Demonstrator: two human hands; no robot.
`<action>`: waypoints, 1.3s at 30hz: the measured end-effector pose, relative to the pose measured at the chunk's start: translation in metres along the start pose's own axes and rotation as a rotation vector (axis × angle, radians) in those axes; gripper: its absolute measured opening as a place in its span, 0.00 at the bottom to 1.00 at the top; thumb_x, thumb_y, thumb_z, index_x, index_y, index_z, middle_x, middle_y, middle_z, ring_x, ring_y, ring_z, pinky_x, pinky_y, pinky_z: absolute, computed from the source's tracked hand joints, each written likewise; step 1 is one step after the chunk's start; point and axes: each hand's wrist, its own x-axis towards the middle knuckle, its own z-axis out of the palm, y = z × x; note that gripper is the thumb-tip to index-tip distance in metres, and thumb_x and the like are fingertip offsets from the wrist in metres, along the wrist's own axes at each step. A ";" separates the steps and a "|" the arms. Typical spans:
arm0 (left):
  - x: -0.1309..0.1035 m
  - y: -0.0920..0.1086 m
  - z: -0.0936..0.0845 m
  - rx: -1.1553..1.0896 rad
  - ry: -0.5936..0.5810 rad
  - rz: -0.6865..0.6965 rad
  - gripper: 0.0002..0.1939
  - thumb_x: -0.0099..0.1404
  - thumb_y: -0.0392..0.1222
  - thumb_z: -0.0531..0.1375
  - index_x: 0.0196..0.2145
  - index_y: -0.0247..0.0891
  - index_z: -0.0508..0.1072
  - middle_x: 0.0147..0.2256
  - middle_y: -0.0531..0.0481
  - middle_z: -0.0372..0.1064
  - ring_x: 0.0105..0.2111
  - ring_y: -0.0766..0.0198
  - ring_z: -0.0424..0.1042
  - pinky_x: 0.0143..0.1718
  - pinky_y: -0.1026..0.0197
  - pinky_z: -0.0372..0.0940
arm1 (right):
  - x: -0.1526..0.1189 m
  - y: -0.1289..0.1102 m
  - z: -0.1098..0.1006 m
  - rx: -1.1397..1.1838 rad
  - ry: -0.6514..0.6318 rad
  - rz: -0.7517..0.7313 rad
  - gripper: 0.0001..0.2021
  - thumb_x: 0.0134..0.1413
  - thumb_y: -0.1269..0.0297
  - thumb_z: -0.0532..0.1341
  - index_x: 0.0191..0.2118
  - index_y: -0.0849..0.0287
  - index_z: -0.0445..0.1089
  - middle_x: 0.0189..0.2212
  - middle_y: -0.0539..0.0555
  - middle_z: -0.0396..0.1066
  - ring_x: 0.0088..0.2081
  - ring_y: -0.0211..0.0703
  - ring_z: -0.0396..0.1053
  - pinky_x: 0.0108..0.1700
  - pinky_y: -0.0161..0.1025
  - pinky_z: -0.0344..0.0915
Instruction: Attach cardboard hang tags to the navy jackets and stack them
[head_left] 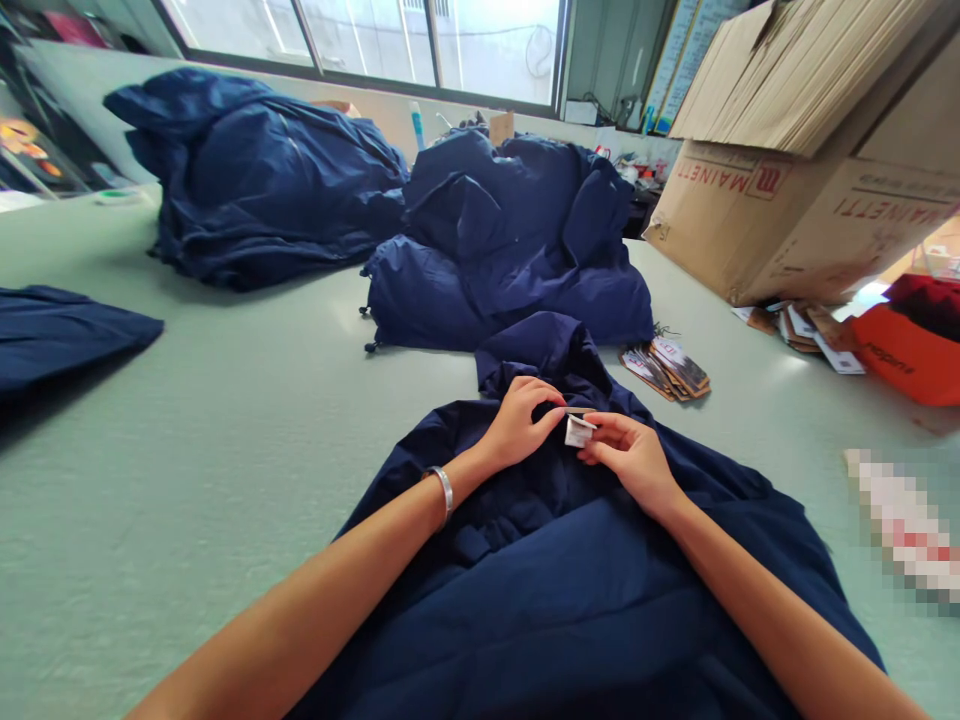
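A navy hooded jacket (570, 600) lies spread on the table in front of me, its hood pointing away. My left hand (523, 420), with a silver bracelet at the wrist, is closed in a pinch at the jacket's neckline. A thin pale strip (579, 410) spans the gap between my two hands' fingertips. My right hand (634, 455) has a small white label (579, 431) between thumb and fingers at the same spot. Print on the label is too small to read. Just right of the hood lies a bunch of hang tags (667, 368) with dark strings.
Navy garments are piled at the back centre (510, 240) and back left (262, 180) of the pale green table (225, 480). Another navy garment (67, 335) lies at the left edge. To the right stand a cardboard box (750, 220), more tags (817, 335) and an orange item (911, 345).
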 end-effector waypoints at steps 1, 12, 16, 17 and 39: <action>0.000 0.000 0.000 0.048 0.029 0.019 0.06 0.63 0.40 0.60 0.37 0.38 0.76 0.41 0.46 0.75 0.49 0.54 0.66 0.56 0.48 0.60 | 0.001 -0.001 -0.001 -0.009 0.018 -0.009 0.22 0.36 0.59 0.70 0.42 0.59 0.73 0.29 0.53 0.79 0.28 0.46 0.76 0.34 0.43 0.73; 0.011 0.058 -0.011 0.201 0.273 0.249 0.13 0.66 0.36 0.52 0.44 0.39 0.74 0.50 0.46 0.71 0.57 0.55 0.60 0.61 0.46 0.56 | 0.038 -0.015 -0.101 -0.716 0.654 -0.237 0.14 0.43 0.66 0.58 0.38 0.62 0.73 0.38 0.61 0.75 0.37 0.48 0.73 0.44 0.44 0.68; 0.020 0.103 0.011 0.249 -0.037 0.375 0.11 0.63 0.34 0.53 0.36 0.40 0.76 0.46 0.46 0.72 0.54 0.53 0.62 0.59 0.48 0.59 | 0.054 -0.005 -0.131 -0.919 0.638 -0.044 0.18 0.41 0.66 0.59 0.41 0.62 0.74 0.40 0.62 0.75 0.40 0.50 0.73 0.45 0.43 0.67; 0.023 0.112 0.022 0.274 -0.158 0.387 0.10 0.63 0.35 0.54 0.35 0.39 0.76 0.44 0.45 0.72 0.53 0.52 0.63 0.57 0.48 0.60 | 0.058 -0.005 -0.135 -0.930 0.611 -0.018 0.17 0.41 0.66 0.60 0.41 0.62 0.74 0.39 0.61 0.76 0.40 0.51 0.73 0.45 0.42 0.67; 0.067 0.064 0.141 0.410 -0.403 0.018 0.32 0.67 0.42 0.51 0.66 0.31 0.53 0.68 0.42 0.44 0.69 0.50 0.41 0.68 0.46 0.44 | 0.075 0.005 -0.148 -1.110 0.615 -0.262 0.15 0.58 0.60 0.56 0.44 0.60 0.76 0.47 0.62 0.74 0.51 0.51 0.68 0.56 0.44 0.59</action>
